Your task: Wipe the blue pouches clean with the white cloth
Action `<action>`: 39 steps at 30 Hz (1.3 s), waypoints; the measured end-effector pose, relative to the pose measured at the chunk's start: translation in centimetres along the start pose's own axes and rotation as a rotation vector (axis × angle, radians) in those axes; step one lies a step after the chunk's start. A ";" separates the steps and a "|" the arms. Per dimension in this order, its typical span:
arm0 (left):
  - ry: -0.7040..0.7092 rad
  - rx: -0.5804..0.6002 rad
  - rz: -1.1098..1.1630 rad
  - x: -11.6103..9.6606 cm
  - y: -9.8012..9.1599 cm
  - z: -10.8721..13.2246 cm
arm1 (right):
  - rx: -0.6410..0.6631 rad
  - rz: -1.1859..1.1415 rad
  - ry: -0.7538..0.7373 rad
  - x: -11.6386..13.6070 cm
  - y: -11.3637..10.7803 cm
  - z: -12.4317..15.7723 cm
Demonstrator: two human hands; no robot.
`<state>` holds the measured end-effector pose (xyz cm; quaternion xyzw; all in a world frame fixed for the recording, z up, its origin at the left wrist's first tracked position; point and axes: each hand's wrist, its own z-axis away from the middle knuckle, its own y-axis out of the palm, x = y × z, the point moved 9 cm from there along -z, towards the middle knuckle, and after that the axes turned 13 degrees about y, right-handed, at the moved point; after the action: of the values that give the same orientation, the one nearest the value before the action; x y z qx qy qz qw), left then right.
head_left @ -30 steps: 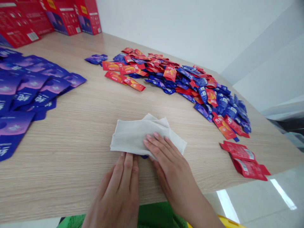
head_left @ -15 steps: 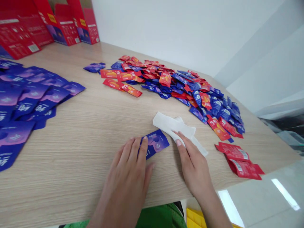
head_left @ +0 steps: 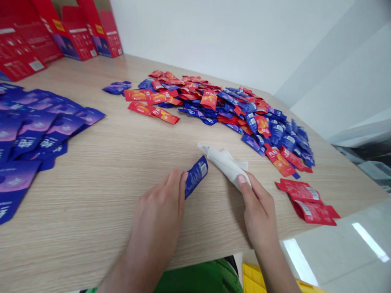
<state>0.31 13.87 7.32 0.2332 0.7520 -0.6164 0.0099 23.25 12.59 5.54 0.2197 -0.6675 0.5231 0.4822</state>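
My left hand [head_left: 159, 203] rests at the front of the wooden table, its fingers gripping the lower end of a blue sachet [head_left: 196, 177], which stands tilted with its barcode side showing. To its right, my right hand [head_left: 258, 207] pinches a crumpled white cloth [head_left: 226, 165] between thumb and fingers. The cloth is bunched into a narrow fold, its far tip resting near the table. A small gap separates the sachet from the cloth.
Fanned purple-blue sachets [head_left: 39, 130] cover the left of the wooden table [head_left: 91, 187]. A heap of red and blue sachets [head_left: 220, 103] spreads behind my hands, with red sachets [head_left: 305, 201] near the right edge. Red cartons [head_left: 79, 36] stand behind. A yellow crate [head_left: 253, 278] sits below.
The cloth, pressed flat under both hands at first, has been lifted off and bunched by my right hand. My left hand has raised the uncovered sachet from flat onto a tilt.
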 end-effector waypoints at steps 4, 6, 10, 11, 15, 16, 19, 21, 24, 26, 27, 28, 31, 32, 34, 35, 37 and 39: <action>-0.044 0.099 0.051 0.2 1.2 0.2 | 0.003 0.005 0.008 0.0 0.0 0.0; -0.018 0.027 -0.014 -0.2 0.7 1.2 | 0.009 0.007 0.014 -0.1 0.1 0.0; 0.218 -0.114 -0.129 -2.6 -0.2 3.8 | 0.022 0.025 0.009 0.0 0.3 0.0; 0.277 -0.123 -0.147 -3.1 -0.1 4.2 | 0.028 0.030 -0.002 0.1 0.3 0.1; 0.338 -0.086 -0.230 -3.3 0.7 4.2 | 0.077 0.063 -0.065 0.5 1.0 0.5; 0.324 -0.076 -0.246 -3.1 0.8 4.0 | 0.093 0.075 -0.081 0.5 1.2 0.6; 0.311 -0.076 -0.290 -2.6 1.1 4.4 | 0.105 0.119 -0.116 0.6 1.4 0.8; 0.365 -0.090 -0.318 -2.8 1.3 5.5 | 0.080 0.166 -0.145 0.9 1.3 1.0; 0.455 -0.107 -0.386 -3.2 1.6 7.5 | 0.057 0.249 -0.241 2.3 1.8 2.2; 0.479 -0.094 -0.434 -3.3 1.9 8.5 | 0.091 0.288 -0.346 3.8 3.0 3.5; 0.482 -0.090 -0.459 -3.3 2.0 8.8 | 0.128 0.306 -0.410 4.5 3.9 4.4; 0.479 -0.088 -0.482 -3.4 2.1 9.0 | 0.168 0.324 -0.475 5.2 4.9 5.2; 0.478 -0.086 -0.541 -3.7 2.4 9.3 | 0.269 0.404 -0.629 6.2 7.9 7.2; 0.491 -0.090 -0.548 -3.9 2.5 9.3 | 0.281 0.437 -0.652 6.1 8.6 7.4; 0.527 -0.096 -0.542 -4.2 2.8 9.4 | 0.274 0.501 -0.666 5.6 9.3 7.3; 0.535 -0.101 -0.535 -4.3 2.8 9.4 | 0.260 0.527 -0.659 5.2 9.3 7.1; 0.512 -0.100 -0.524 -4.0 2.8 9.3 | 0.211 0.564 -0.630 4.5 8.7 6.5; 0.475 -0.103 -0.500 -3.9 2.8 9.2 | 0.151 0.587 -0.597 4.0 7.8 5.9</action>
<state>2.27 4.36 3.71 0.1779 0.7973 -0.4897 -0.3049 12.79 10.82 5.33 0.1966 -0.7720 0.5991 0.0809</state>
